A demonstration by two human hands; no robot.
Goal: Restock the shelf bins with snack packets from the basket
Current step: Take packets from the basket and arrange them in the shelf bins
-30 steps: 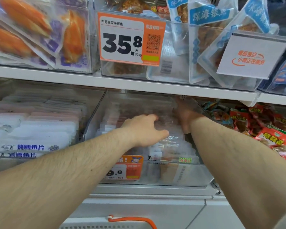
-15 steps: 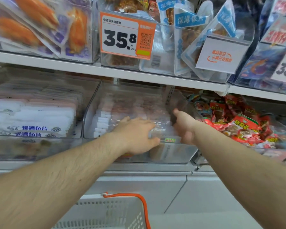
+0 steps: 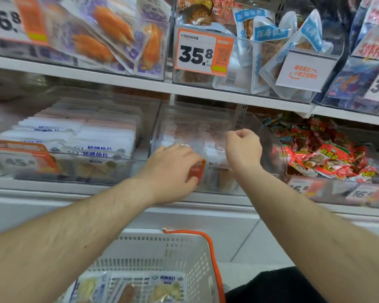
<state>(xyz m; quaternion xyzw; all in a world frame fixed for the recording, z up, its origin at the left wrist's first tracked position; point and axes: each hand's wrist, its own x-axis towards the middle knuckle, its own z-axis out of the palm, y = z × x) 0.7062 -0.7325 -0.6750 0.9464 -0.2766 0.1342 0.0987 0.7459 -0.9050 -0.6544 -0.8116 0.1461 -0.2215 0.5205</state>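
Observation:
A clear middle shelf bin [image 3: 268,138] holds pale, see-through snack packets [image 3: 195,132]. My left hand [image 3: 173,169] grips the bin's front wall, fingers over the top and thumb beside the orange price tag [image 3: 198,170]. Over the bin's right front corner hovers my right hand [image 3: 244,147], its fingers curled into a fist with nothing visible in it. Below, the white basket [image 3: 162,236] with an orange handle [image 3: 213,259] holds a few fish-slice packets [image 3: 164,283].
A bin of white fish-slice packets [image 3: 85,136] stands to the left, and one of red packets [image 3: 328,154] to the right. The upper shelf board [image 3: 118,76] overhangs the bins, carrying crab-stick packets [image 3: 109,33] and a 35.8 price tag [image 3: 202,51].
Both hands have drawn back from deep inside the middle bin to its front. My left hand now holds the front wall, my right has curled into a fist. The view tilted down, showing the basket.

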